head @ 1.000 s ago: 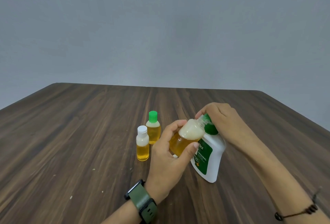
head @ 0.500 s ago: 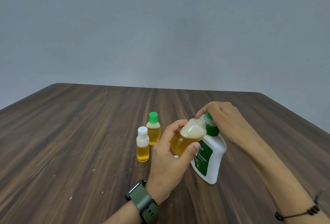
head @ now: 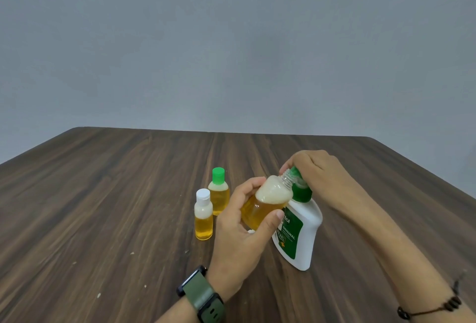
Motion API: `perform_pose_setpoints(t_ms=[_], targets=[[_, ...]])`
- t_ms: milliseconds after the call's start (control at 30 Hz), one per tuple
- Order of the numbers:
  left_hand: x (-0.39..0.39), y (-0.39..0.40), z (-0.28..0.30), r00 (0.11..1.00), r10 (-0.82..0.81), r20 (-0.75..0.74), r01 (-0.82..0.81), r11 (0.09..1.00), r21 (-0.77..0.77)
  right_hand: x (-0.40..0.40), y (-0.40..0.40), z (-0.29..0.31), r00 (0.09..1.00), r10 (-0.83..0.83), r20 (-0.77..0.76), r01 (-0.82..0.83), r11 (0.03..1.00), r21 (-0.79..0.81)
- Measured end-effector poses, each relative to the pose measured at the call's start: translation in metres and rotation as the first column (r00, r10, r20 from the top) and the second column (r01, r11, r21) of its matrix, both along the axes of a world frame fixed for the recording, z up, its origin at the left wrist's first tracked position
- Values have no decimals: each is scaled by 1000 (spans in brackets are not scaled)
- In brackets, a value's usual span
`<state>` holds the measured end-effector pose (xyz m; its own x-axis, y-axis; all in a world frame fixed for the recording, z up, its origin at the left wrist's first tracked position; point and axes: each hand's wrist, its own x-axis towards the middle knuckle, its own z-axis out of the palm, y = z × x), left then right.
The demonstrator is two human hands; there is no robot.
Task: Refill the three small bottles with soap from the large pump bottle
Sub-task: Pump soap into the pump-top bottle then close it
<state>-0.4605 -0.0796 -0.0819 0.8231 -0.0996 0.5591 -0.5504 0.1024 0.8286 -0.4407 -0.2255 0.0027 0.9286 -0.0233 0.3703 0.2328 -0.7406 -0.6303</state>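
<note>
My left hand [head: 239,235] grips an uncapped small bottle [head: 268,201] of amber soap topped with white foam, tilted so its open neck meets the nozzle of the large white pump bottle [head: 301,235]. My right hand [head: 316,170] lies over the green pump head [head: 301,188], fingers curled round it. The pump bottle leans left on the table. Two capped small bottles stand to the left: one with a green cap [head: 219,191], one with a white cap [head: 203,214], both holding amber soap.
The dark wooden table [head: 103,206] stretches wide to the left and back, with a few pale specks near the front. A small white object [head: 251,231], mostly hidden, peeks out behind my left hand. A grey wall stands behind.
The foam in the held bottle has risen slightly toward the neck. Both hands and the pump bottle stay almost where they were.
</note>
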Motion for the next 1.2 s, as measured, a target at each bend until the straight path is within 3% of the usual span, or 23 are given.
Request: perform_pose_setpoints(t_ms=[1200], targets=[[2,0,-2,1000,5,-20,-4,1000,17,3,-2,-2,1000,2,-10,-2,1000,-25]])
